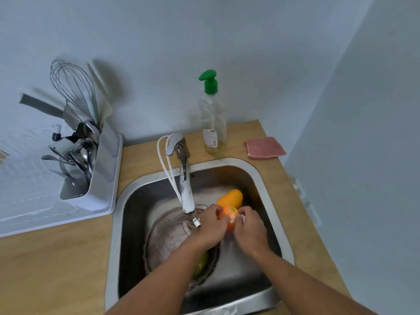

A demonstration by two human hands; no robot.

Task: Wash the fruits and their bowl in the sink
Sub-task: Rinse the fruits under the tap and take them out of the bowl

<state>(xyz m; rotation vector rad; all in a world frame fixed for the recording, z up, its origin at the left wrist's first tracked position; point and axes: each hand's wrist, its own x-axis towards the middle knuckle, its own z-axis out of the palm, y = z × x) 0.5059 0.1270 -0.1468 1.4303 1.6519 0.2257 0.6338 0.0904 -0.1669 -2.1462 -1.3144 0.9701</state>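
Note:
Inside the steel sink (261, 176), my left hand (210, 226) and my right hand (250, 228) both grip an orange-red round fruit (229, 218) to the right of the faucet spout (188, 196). A yellow-orange elongated fruit (230, 197) lies on the sink floor just behind it. The clear glass bowl (168, 237) sits in the sink's left half under the spout. A green fruit (201, 263) lies in the bowl, partly hidden by my left forearm.
A soap bottle with a green pump (212, 117) stands behind the sink, a pink sponge cloth (264, 147) to its right. A white drying rack (97, 189) with a whisk and cutlery sits at the left on the wooden counter (52, 269). A wall closes the right side.

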